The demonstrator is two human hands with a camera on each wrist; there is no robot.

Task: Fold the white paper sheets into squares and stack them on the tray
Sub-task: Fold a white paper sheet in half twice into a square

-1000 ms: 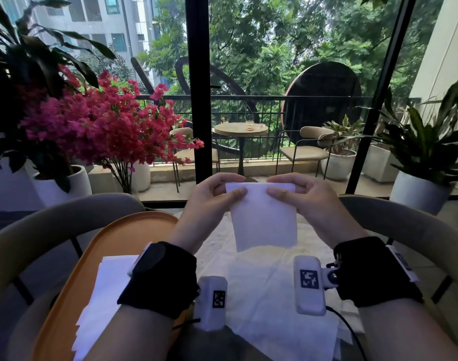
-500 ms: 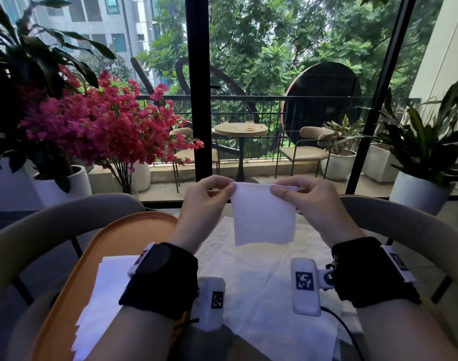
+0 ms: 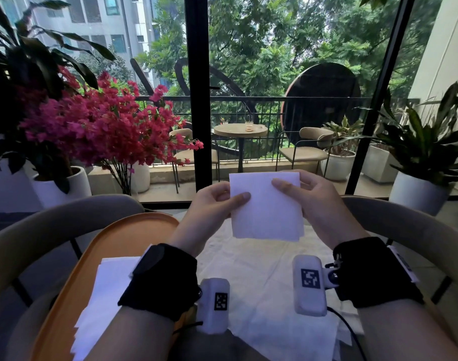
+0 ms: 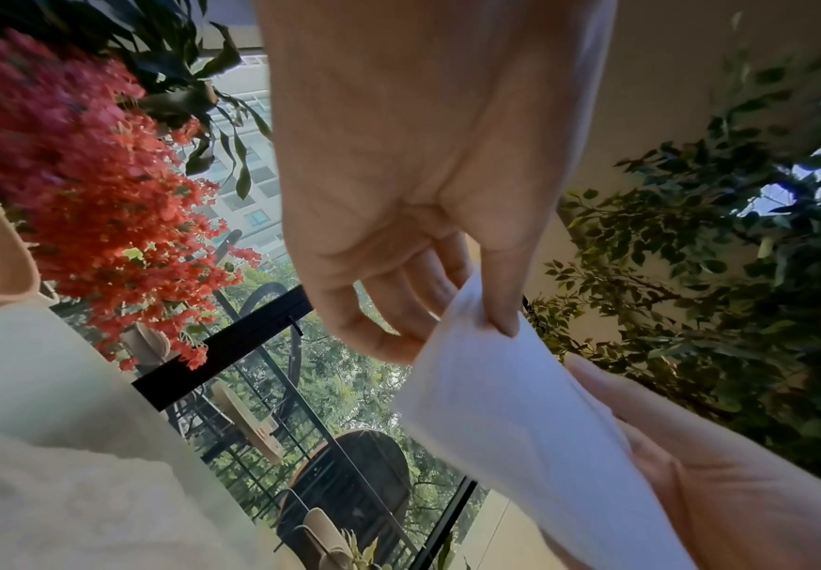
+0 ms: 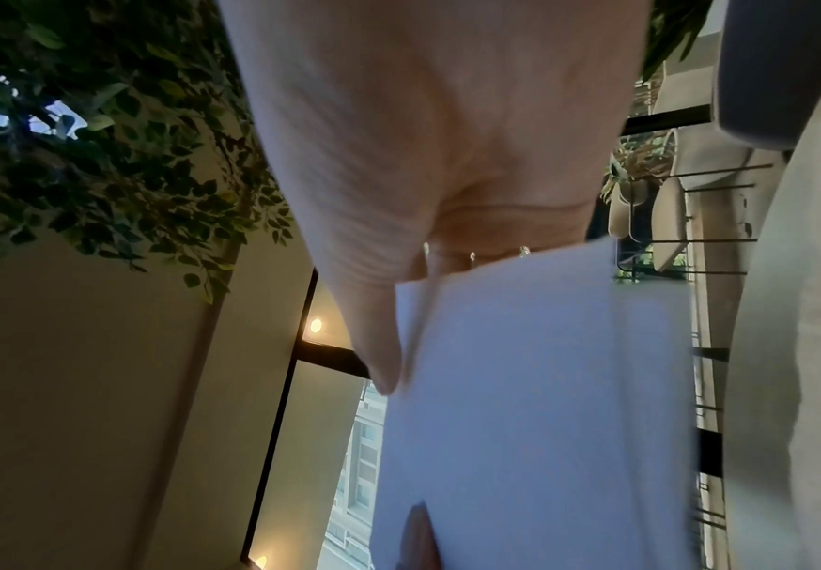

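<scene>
A pale cloth covers the lower middle of the frame, loose white sheets lying on it. At lower left sits the orange tray, a stack of white paper resting in it. In the centre, raised above the cloth, a folded paper square is pinched at its left edge by the left hand and at its upper right by the right hand, thumbs pressed on its near face.

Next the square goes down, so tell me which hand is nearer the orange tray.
Left. The left hand pinches the folded paper square's left edge just above the orange tray's far rim; the right hand holds the square's opposite side, farther away.
</scene>
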